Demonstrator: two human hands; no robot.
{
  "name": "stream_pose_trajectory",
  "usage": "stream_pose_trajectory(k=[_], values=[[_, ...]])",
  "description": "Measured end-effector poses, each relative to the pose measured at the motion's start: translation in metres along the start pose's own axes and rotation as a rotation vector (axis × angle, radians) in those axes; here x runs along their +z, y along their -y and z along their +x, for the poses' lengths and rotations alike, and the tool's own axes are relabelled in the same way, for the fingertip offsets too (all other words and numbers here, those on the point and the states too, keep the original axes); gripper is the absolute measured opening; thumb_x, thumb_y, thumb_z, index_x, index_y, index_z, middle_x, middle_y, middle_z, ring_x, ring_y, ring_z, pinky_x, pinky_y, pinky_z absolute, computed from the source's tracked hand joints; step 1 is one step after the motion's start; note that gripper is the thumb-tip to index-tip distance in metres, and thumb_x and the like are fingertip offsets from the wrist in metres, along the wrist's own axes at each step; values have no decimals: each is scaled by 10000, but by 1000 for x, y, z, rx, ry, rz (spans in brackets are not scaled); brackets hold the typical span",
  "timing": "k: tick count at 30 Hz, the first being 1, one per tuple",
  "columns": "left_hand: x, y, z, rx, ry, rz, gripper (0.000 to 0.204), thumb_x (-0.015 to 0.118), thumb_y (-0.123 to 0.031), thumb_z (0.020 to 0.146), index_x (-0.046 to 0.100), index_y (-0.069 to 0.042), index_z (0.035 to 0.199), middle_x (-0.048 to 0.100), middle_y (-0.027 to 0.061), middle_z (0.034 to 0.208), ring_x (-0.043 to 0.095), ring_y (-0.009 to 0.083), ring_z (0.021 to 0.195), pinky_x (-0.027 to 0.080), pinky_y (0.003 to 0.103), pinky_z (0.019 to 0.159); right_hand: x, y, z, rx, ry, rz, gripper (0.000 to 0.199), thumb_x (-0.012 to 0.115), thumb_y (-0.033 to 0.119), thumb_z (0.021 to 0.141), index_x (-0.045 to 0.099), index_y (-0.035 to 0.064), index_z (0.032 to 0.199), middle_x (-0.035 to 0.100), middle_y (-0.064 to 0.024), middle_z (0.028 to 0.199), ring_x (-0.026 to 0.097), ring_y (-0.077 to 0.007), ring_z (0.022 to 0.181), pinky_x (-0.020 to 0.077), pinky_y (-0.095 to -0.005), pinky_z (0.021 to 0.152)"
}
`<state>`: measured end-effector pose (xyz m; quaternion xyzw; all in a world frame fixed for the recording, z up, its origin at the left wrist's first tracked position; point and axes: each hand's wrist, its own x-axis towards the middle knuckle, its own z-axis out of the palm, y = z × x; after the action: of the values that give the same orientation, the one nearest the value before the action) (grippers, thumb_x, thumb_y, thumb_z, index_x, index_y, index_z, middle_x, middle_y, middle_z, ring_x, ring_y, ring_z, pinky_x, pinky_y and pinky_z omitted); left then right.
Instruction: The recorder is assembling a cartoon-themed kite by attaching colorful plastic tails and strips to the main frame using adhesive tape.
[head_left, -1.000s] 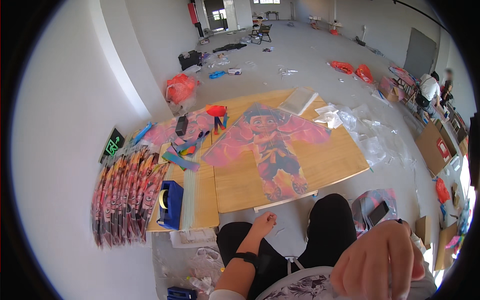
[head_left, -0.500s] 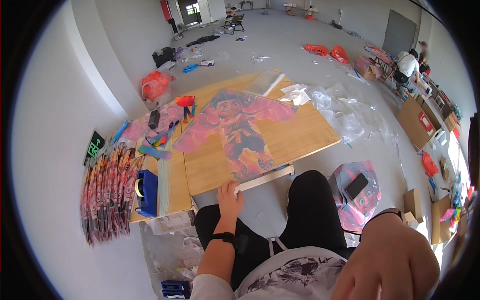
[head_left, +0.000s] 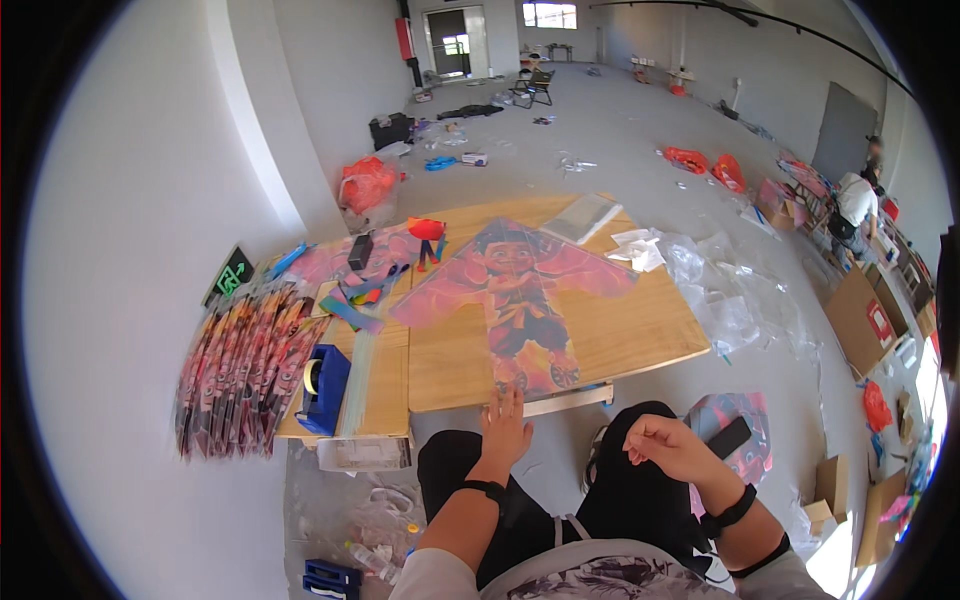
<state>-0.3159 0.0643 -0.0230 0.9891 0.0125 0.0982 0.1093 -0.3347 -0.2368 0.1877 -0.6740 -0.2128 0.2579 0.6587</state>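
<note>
A kite sail printed with a cartoon figure in red and pink lies spread on the wooden table. At its bottom end, by the table's near edge, my left hand rests with fingers stretched forward, their tips touching the sail's lower end. My right hand hovers over my right thigh, fingers curled in and thumb drawn to them; whether something small is between them I cannot make out. Beside it, a dark phone lies on a printed surface at my right.
On the table's left are a blue tape dispenser, thin pale rods, colourful ribbon strips and a black box. Several folded printed sheets hang at the left edge. Clear plastic wrap covers floor at right; a person works beyond.
My right hand has come down and forward from close to the camera to above my right thigh. My left hand's fingers have straightened onto the sail's end. The view has tilted up and turned left.
</note>
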Motion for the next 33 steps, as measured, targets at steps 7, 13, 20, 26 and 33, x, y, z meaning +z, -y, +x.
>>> stream_pose_trajectory(k=[7,13,20,26,33], values=[[2,-3,1,-7,-107,-44,713,653,-336,925,373,-62,1521,286,154,1614,264,397,1483,288,568,1131,-41,-105,10,202,-270,-244,103,576,66,991,660,11,1012,636,-27,768,621,-101,590,508,-244,549],[-3,4,0,2,-101,-88,687,655,-311,924,392,-69,1511,310,157,1599,284,384,1477,289,554,1133,-37,-127,26,66,-332,-532,96,573,25,976,667,15,994,626,-42,695,581,-92,509,471,-252,463],[-12,11,4,-71,-214,-247,667,662,-270,912,406,-90,1500,322,187,1586,324,397,1451,291,565,1137,-35,-126,31,30,-374,-587,99,576,33,973,668,10,946,628,-43,660,581,-94,492,469,-253,452],[-5,50,0,-363,-505,-591,601,650,-145,890,450,-80,1453,467,231,1453,456,429,1322,374,540,1067,-27,-119,35,51,-384,-539,112,598,76,968,689,16,940,632,-47,643,596,-106,491,474,-262,469],[-15,63,-7,-423,-529,-659,440,641,-98,874,547,-68,1303,588,179,1234,537,385,1198,429,506,981,-28,-125,36,61,-385,-528,119,601,87,971,696,18,952,631,-44,644,601,-103,508,480,-266,477]])
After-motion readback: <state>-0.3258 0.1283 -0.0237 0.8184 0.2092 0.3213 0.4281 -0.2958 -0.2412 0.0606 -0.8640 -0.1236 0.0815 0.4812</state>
